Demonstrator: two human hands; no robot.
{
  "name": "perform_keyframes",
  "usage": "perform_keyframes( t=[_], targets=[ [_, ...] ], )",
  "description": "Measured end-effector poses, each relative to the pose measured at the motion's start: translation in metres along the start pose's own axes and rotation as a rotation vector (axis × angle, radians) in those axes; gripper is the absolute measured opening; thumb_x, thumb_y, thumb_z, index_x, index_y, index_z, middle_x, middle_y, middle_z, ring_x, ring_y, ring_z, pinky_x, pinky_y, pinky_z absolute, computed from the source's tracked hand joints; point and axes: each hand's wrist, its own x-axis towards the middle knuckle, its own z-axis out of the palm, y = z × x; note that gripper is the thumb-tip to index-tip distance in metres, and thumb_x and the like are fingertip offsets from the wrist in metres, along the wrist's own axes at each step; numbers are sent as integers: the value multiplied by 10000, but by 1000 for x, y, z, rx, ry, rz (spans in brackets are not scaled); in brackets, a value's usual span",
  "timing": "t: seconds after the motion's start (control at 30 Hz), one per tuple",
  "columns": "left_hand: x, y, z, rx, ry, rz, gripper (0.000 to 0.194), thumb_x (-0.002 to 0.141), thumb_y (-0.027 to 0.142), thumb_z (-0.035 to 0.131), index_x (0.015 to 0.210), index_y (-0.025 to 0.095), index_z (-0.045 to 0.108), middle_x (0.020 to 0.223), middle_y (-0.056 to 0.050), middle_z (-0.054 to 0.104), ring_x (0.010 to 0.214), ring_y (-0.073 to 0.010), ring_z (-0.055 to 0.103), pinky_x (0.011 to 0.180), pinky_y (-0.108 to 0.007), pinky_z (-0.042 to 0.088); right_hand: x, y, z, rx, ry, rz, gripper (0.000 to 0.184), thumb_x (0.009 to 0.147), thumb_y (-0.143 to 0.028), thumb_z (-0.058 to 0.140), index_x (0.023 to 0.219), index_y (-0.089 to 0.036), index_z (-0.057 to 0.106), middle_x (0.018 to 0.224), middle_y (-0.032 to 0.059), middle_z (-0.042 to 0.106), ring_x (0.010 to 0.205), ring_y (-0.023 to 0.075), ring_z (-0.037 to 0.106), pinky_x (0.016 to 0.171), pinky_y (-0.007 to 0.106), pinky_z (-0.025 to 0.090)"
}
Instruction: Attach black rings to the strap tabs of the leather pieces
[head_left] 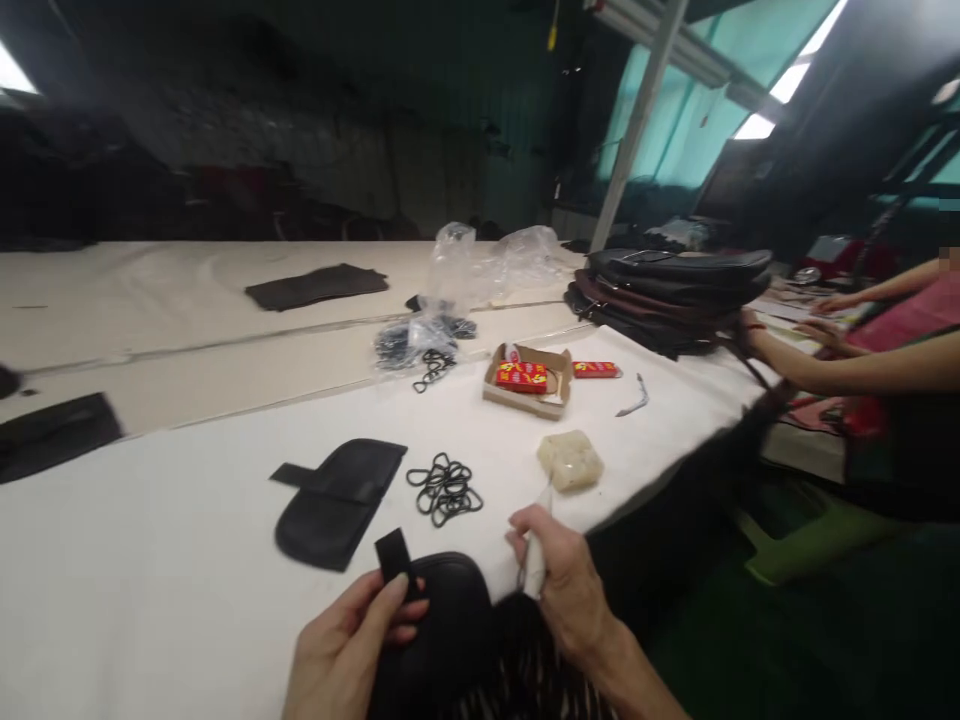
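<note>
My left hand (352, 640) pinches the tab of a black leather-like piece (442, 625) between thumb and fingers, at the table's near edge. The piece has a rounded, piped edge, and its lower part runs out of view. In my right hand (566, 585) is a slim white-handled tool (535, 565), whose pale pointed tip is at or close to a yellowish translucent block (571, 460); contact cannot be made out. A similar black flap with a tab (337, 505) lies on the white table (187, 570), left of a pile of black rings (444, 490).
An open cardboard box (525, 400) holds red packets; another red packet (596, 370) lies beside it. Behind are clear plastic bags (487, 270) and stacked dark bags (667, 295). At the right, another person's arms (847, 360) reach over a table. A green stool (817, 535) stands below.
</note>
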Motion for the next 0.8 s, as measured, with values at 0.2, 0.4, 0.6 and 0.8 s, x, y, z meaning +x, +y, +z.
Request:
perform_keyframes(
  t=[0.2, 0.4, 0.6, 0.8],
  targets=[
    [-1, 10, 7, -14, -55, -15, 391, 717, 486, 626, 833, 116, 675, 840, -91, 723, 740, -216, 670, 657, -268, 515, 2, 15, -4, -40, -11, -53, 108, 906, -257, 440, 877, -198, 526, 742, 26, 601, 626, 154, 536, 572, 240, 386],
    [0, 9, 12, 32, -61, 35, 336, 754, 453, 567, 790, 130, 655, 729, -60, 700, 708, -219, 659, 616, -270, 504, 20, 1, 16, -103, -29, -208, 121, 881, -174, 430, 900, -188, 549, 744, 44, 590, 671, 184, 524, 626, 276, 384],
    [-3, 14, 13, 44, -58, 64, 293, 753, 419, 552, 745, 140, 639, 631, -43, 680, 612, -186, 629, 580, -253, 485, 39, -11, 33, -163, -78, -367, 169, 824, -90, 441, 798, -188, 575, 698, 47, 561, 685, 199, 473, 628, 281, 333],
    [-4, 14, 12, 51, -72, 54, 290, 767, 407, 533, 748, 137, 637, 605, -47, 672, 596, -176, 617, 578, -252, 479, 48, -5, 41, -115, -93, -349, 179, 758, -66, 452, 675, -188, 553, 592, 19, 496, 599, 168, 423, 564, 255, 292]
  ],
)
